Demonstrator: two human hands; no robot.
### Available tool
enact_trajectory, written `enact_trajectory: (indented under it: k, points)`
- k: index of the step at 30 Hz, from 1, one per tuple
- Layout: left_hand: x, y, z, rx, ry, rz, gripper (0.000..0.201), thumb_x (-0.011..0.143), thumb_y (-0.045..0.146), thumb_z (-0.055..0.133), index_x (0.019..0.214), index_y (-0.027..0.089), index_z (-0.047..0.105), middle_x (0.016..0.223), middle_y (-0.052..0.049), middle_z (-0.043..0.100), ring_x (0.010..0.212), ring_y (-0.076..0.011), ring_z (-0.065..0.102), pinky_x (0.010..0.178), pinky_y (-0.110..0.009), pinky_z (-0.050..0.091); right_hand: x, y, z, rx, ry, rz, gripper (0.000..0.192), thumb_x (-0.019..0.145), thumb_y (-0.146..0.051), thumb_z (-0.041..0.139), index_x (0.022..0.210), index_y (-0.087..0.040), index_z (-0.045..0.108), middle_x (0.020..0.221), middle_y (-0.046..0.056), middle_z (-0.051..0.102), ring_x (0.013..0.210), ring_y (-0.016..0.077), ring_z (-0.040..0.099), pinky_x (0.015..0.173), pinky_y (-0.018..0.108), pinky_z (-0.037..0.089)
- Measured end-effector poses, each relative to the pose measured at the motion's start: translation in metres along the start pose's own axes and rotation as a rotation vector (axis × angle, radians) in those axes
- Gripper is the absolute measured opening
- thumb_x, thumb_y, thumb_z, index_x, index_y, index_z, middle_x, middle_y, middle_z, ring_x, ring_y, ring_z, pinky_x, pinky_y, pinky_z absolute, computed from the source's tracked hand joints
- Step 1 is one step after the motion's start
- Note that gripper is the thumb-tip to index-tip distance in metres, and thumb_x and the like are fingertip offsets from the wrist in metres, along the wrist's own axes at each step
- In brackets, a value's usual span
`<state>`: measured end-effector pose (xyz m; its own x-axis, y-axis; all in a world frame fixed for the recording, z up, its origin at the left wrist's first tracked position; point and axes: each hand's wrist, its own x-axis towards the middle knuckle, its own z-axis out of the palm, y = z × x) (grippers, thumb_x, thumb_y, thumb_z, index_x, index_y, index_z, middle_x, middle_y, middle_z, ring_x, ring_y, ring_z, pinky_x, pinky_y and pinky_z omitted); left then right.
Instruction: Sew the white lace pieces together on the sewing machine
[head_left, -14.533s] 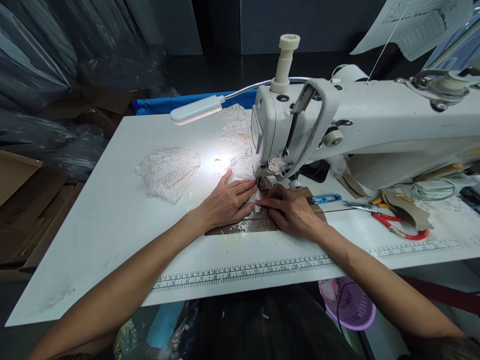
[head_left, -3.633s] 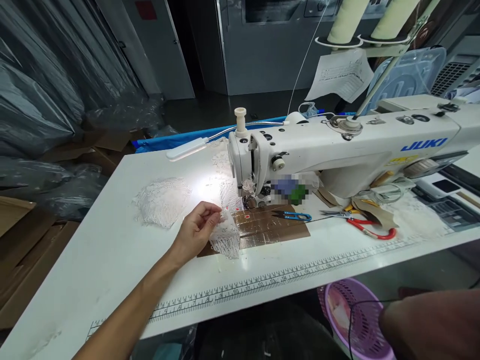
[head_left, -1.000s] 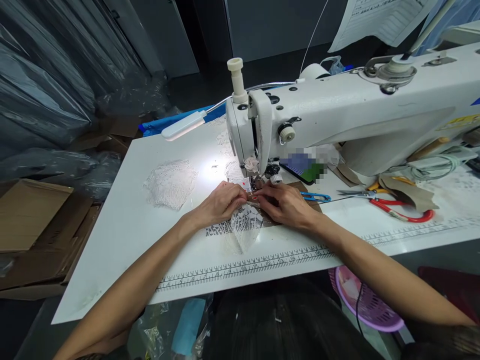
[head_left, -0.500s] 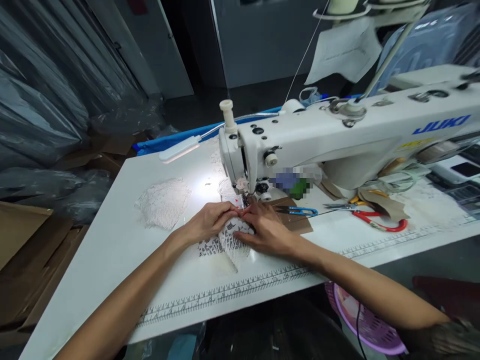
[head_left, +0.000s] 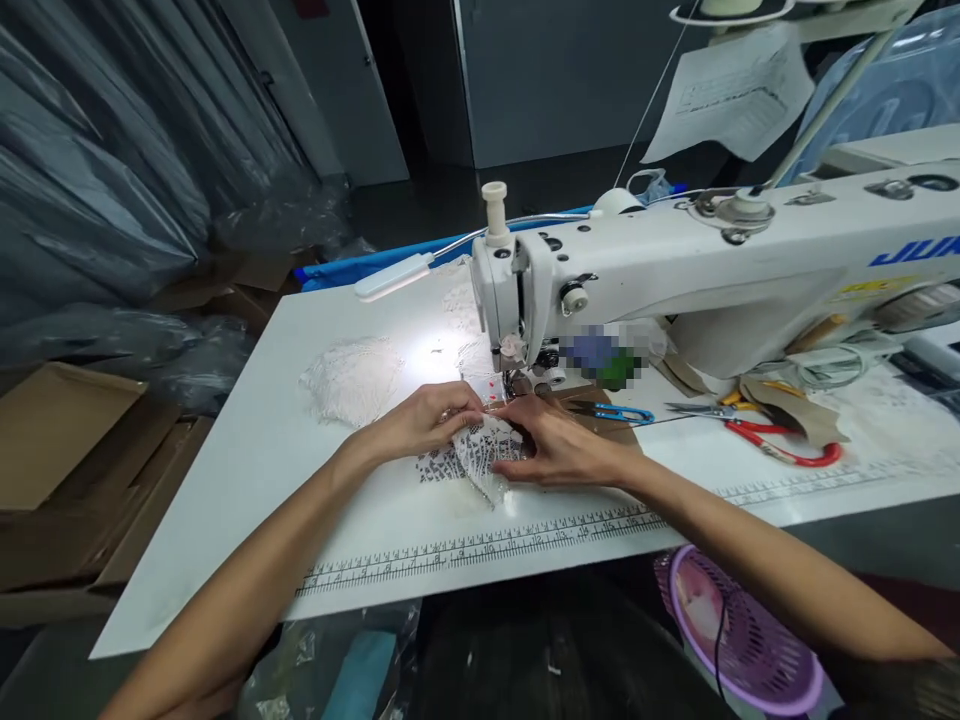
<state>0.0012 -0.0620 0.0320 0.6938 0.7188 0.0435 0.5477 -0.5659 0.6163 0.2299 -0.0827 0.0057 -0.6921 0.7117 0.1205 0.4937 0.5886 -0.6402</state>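
Observation:
My left hand (head_left: 433,418) is closed in a pinch on a piece of white lace (head_left: 484,450) just in front of the sewing machine's presser foot (head_left: 517,384). The right hand (head_left: 562,440) grips the same lace, its fingertips close to the left ones and its thumb set apart lower on the fabric. Patterned lace lies folded on the table below my fingers. The sewing machine (head_left: 675,270) stands over the work, its needle area partly hidden by my fingers.
A heap of white lace (head_left: 352,380) lies left on the white table (head_left: 247,450). Blue thread snips (head_left: 622,413) and red-handled scissors (head_left: 787,445) lie right. A printed ruler (head_left: 487,548) runs along the front edge. A purple basket (head_left: 750,630) stands below; cardboard boxes (head_left: 67,430) are left.
The view has shifted, so the machine and table appear farther right and slightly higher. Both hands stay on the lace by the presser foot. The gap between my right thumb and fingers looks more exposed.

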Motion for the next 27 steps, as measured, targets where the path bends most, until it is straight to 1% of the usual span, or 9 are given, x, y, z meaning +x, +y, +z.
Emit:
enact_trajectory:
  k: [4,9,12,15,18,20,22,25,27]
  points:
    - [-0.001,0.003,0.0,-0.011,-0.005,0.005,0.023,0.096,0.031,0.047,0.097,0.018,0.066,0.094,-0.006,0.065,0.083,-0.0126,0.06,0.073,-0.026,0.051,0.004,-0.003,0.005,0.035,0.048,0.005,0.044,0.083,-0.042,0.062,0.117,-0.014,0.057,0.108,0.012,0.063,0.099,0.024,0.057,0.085,0.037,0.043]
    - [-0.004,0.003,0.002,-0.074,0.022,0.025,0.02,0.093,0.032,0.053,0.095,0.019,0.068,0.091,-0.005,0.066,0.08,-0.0122,0.061,0.069,-0.024,0.05,0.008,-0.009,0.007,0.186,0.114,0.119,0.018,0.09,-0.031,0.053,0.091,-0.016,0.063,0.077,0.002,0.062,0.069,0.0133,0.054,0.063,0.027,0.038]
    - [-0.013,0.004,0.006,-0.184,0.028,-0.009,0.018,0.089,0.032,0.06,0.088,0.017,0.069,0.084,-0.004,0.067,0.074,-0.0119,0.062,0.063,-0.022,0.049,-0.001,-0.01,0.009,0.428,0.005,0.19,0.022,0.088,-0.035,0.056,0.084,-0.015,0.063,0.065,-0.001,0.057,0.058,0.0101,0.048,0.055,0.024,0.034]
    - [-0.024,0.009,0.013,-0.317,0.006,-0.023,0.018,0.091,0.029,0.056,0.091,0.015,0.068,0.09,-0.006,0.068,0.079,-0.0122,0.063,0.068,-0.023,0.05,-0.015,-0.006,0.012,0.688,-0.174,0.244,0.031,0.087,-0.046,0.056,0.086,-0.016,0.063,0.067,-0.001,0.057,0.057,0.0105,0.052,0.054,0.023,0.038]
    - [-0.028,0.014,0.017,-0.277,-0.02,-0.09,0.018,0.093,0.029,0.054,0.095,0.017,0.068,0.089,-0.004,0.068,0.076,-0.0106,0.061,0.064,-0.021,0.047,-0.023,0.0,0.012,0.727,-0.299,0.264,0.032,0.082,-0.05,0.061,0.085,-0.018,0.064,0.072,0.001,0.06,0.065,0.0137,0.058,0.06,0.024,0.043]
    - [-0.023,0.017,0.016,-0.209,-0.034,-0.146,0.02,0.093,0.033,0.054,0.096,0.018,0.068,0.086,-0.003,0.069,0.071,-0.0097,0.06,0.06,-0.02,0.044,-0.023,0.002,0.011,0.652,-0.319,0.281,0.032,0.082,-0.051,0.06,0.085,-0.019,0.064,0.073,0.001,0.062,0.066,0.0159,0.061,0.062,0.026,0.046]
    - [-0.011,0.016,0.012,-0.097,-0.035,-0.199,0.026,0.092,0.041,0.055,0.094,0.018,0.067,0.079,-0.001,0.068,0.062,-0.0092,0.057,0.056,-0.022,0.041,-0.02,0.003,0.011,0.481,-0.265,0.286,0.033,0.085,-0.052,0.054,0.089,-0.02,0.064,0.07,0.002,0.063,0.063,0.0175,0.061,0.06,0.027,0.045]
    - [0.017,0.008,0.007,0.166,-0.019,-0.213,0.029,0.087,0.045,0.062,0.088,0.017,0.068,0.074,-0.002,0.067,0.06,-0.0109,0.056,0.055,-0.024,0.037,-0.013,0.01,0.014,0.102,-0.057,0.235,0.035,0.087,-0.049,0.048,0.101,-0.021,0.063,0.067,0.003,0.064,0.06,0.0199,0.061,0.055,0.03,0.043]
    - [0.038,-0.002,0.005,0.309,-0.056,-0.187,0.025,0.085,0.043,0.064,0.087,0.018,0.069,0.075,-0.003,0.067,0.062,-0.0128,0.057,0.053,-0.025,0.035,-0.01,0.016,0.018,-0.144,0.071,0.168,0.036,0.086,-0.046,0.048,0.109,-0.022,0.062,0.074,0.005,0.067,0.064,0.0229,0.063,0.056,0.032,0.044]
